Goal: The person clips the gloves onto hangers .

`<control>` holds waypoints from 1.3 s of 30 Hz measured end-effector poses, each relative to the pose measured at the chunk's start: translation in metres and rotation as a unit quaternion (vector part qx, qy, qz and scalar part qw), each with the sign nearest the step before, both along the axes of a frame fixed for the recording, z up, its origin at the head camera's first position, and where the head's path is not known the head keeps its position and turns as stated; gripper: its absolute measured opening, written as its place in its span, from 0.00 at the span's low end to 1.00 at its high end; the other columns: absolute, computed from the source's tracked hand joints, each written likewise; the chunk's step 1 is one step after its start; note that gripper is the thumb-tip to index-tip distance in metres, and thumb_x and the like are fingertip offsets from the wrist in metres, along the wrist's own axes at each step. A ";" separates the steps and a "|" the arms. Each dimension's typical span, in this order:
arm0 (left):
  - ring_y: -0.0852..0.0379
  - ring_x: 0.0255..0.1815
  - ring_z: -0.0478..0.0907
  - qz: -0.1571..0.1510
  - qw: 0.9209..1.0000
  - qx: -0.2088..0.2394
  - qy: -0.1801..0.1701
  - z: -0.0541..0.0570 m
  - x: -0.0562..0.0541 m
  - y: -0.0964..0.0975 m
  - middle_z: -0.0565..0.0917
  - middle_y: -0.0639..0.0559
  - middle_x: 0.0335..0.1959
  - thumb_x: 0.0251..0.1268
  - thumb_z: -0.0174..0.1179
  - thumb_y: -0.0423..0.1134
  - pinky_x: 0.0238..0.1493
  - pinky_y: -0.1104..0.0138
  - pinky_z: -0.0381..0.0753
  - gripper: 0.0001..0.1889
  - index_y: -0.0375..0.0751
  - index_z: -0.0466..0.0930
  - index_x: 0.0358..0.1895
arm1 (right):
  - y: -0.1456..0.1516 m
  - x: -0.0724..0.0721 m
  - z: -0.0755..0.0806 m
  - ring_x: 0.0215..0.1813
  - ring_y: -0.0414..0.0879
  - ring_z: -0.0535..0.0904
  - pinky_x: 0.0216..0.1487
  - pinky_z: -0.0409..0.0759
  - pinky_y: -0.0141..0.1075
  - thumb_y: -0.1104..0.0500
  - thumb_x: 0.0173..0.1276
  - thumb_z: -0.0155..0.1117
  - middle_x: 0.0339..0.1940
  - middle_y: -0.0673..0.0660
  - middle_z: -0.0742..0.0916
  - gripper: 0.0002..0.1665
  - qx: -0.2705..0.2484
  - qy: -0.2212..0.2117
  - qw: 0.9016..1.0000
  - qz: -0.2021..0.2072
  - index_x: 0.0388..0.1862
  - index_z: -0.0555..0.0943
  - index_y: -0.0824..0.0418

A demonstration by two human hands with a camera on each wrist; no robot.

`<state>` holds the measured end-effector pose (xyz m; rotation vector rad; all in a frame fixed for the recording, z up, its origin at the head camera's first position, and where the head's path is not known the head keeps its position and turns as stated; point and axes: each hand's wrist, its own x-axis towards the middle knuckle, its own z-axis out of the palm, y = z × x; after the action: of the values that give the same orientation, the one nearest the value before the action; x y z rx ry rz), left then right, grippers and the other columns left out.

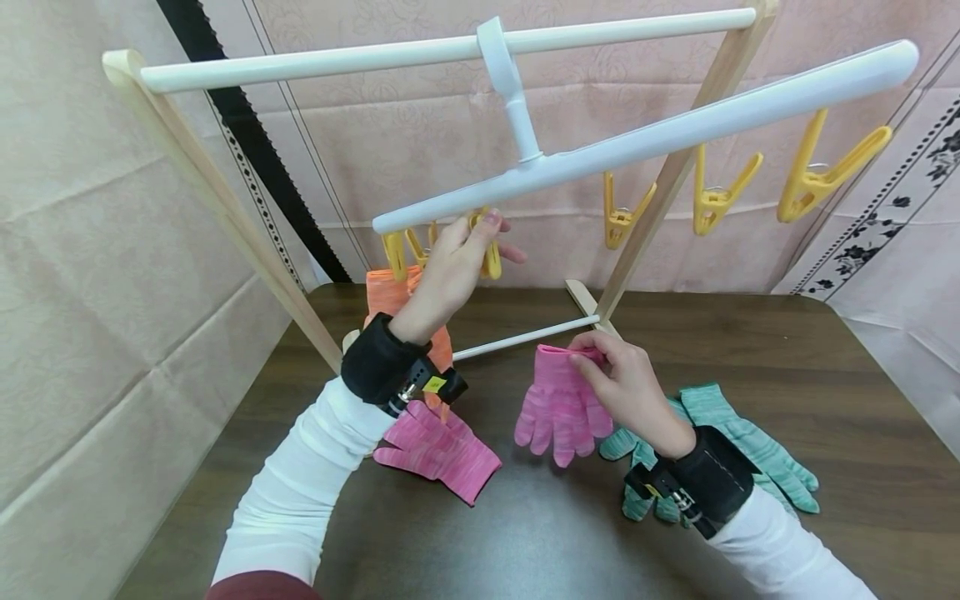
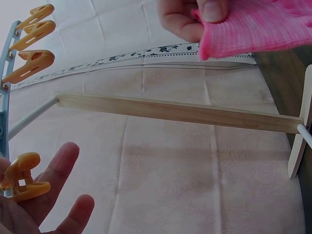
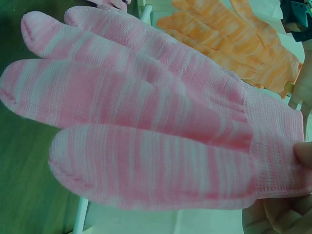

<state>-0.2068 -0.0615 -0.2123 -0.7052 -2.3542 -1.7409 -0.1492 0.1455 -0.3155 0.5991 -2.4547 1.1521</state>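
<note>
My right hand (image 1: 622,379) pinches the cuff of a pink knit glove (image 1: 558,404), whose fingers hang down above the table. In the right wrist view this glove (image 3: 146,131) fills most of the picture. Up at the left part of a light-blue hanger (image 1: 637,137), my left hand (image 1: 446,283) holds a yellow clothespin (image 1: 492,262) with thumb and fingers; other fingers stretch out behind it, as the left wrist view shows around the clothespin (image 2: 27,180). An orange glove (image 1: 384,292) hangs from the yellow clips beside that hand, partly hidden by my arm.
The hanger hooks over the white top rail (image 1: 315,64) of a wooden stand (image 1: 232,225). Three yellow clips (image 1: 716,200) dangle on its right side. Another pink glove (image 1: 442,454) lies on the dark wooden table (image 1: 555,533); teal gloves (image 1: 757,446) lie under my right forearm.
</note>
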 end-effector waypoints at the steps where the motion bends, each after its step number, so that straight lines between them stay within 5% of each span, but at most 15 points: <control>1: 0.53 0.31 0.76 0.000 1.000 0.000 -0.001 0.000 0.000 0.000 0.82 0.39 0.35 0.70 0.36 0.46 0.28 0.69 0.69 0.19 0.34 0.67 0.49 | -0.001 0.000 0.000 0.26 0.40 0.68 0.26 0.69 0.28 0.66 0.58 0.60 0.25 0.53 0.79 0.06 -0.002 0.003 1.000 0.002 0.36 0.77 0.62; 22: 0.53 0.31 0.76 -0.013 1.000 0.012 0.002 -0.002 -0.001 0.001 0.82 0.38 0.34 0.70 0.36 0.45 0.28 0.69 0.68 0.18 0.33 0.66 0.47 | -0.021 -0.004 0.019 0.26 0.38 0.67 0.26 0.68 0.28 0.66 0.58 0.60 0.23 0.52 0.77 0.04 -0.043 0.048 0.997 0.031 0.34 0.78 0.64; 39: 0.54 0.29 0.75 -0.017 1.000 0.017 0.004 -0.003 -0.003 0.001 0.83 0.39 0.33 0.70 0.36 0.45 0.29 0.70 0.66 0.17 0.35 0.66 0.45 | -0.031 -0.005 0.038 0.27 0.41 0.67 0.26 0.65 0.28 0.63 0.60 0.58 0.23 0.54 0.77 0.06 -0.064 0.031 0.997 0.030 0.36 0.77 0.64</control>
<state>-0.2095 -0.0606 -0.2157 -0.7511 -2.3158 -1.7833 -0.1546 0.1148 -0.2772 0.6648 -2.3048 1.2836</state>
